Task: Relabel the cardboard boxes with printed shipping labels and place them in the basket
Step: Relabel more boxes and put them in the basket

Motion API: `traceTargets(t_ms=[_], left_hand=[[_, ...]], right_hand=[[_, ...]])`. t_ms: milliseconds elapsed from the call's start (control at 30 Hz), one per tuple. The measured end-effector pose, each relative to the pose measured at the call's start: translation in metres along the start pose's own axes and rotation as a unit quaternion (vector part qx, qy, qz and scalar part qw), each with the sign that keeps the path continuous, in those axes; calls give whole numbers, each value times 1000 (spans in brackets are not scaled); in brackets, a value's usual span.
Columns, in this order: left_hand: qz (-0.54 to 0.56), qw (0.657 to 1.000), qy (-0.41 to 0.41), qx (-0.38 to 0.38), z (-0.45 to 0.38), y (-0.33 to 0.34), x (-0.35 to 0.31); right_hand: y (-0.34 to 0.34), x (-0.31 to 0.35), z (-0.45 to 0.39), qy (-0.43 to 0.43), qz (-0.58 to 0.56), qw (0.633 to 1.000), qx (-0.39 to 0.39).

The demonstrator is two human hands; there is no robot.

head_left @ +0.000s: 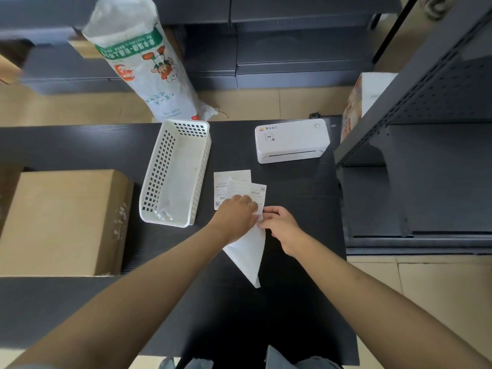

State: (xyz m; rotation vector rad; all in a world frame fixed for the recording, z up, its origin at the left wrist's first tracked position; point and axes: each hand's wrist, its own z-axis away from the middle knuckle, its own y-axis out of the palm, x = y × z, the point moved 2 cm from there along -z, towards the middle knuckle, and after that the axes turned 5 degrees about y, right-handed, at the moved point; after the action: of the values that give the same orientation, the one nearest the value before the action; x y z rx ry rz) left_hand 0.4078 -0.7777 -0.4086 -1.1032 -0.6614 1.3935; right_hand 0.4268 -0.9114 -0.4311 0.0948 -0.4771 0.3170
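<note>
Label in hand: we hold a white printed shipping label [246, 194] over the black wooden table [298, 209]; left hand [234, 217] fingers pinch it, right hand [279, 226] fingers pinch its white backing sheet [247, 251].
Label axis: long axis runs away from us, tilted slightly right; the backing points toward us.
Spare label: second printed white label [222, 187] flat beneath.
Progress: early, we judge; brown cardboard box [64, 222] unlabelled on its visible faces, left of the white perforated plastic basket [159, 166], which holds no box.
Printer: white label printer [291, 141], far right.

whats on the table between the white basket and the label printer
In the head view, only bare black table lies between the white basket and the label printer; the printed labels sit nearer the person.
</note>
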Motion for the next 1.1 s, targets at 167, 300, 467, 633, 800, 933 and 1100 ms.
traceTargets(t_ms=[167, 300, 467, 633, 800, 933, 1100], left_hand=[[60, 997, -43, 21, 4, -1, 1], [104, 992, -75, -4, 9, 3, 2], [114, 989, -82, -38, 15, 5, 2], [109, 990, -80, -47, 18, 8, 6], [104, 992, -51, -51, 21, 8, 8], [75, 995, -42, -54, 22, 6, 10], [58, 997, -6, -43, 20, -4, 8]], right_hand=[[0, -1, 6, 16, -63, 998, 14], [1, -7, 10, 45, -168, 981, 87], [1, -7, 14, 55, -145, 978, 140], [2, -9, 17, 74, -165, 976, 123], [7, -6, 24, 77, -131, 983, 104], [11, -4, 26, 48, -87, 989, 105], [3, -4, 25, -25, 74, 996, 47]])
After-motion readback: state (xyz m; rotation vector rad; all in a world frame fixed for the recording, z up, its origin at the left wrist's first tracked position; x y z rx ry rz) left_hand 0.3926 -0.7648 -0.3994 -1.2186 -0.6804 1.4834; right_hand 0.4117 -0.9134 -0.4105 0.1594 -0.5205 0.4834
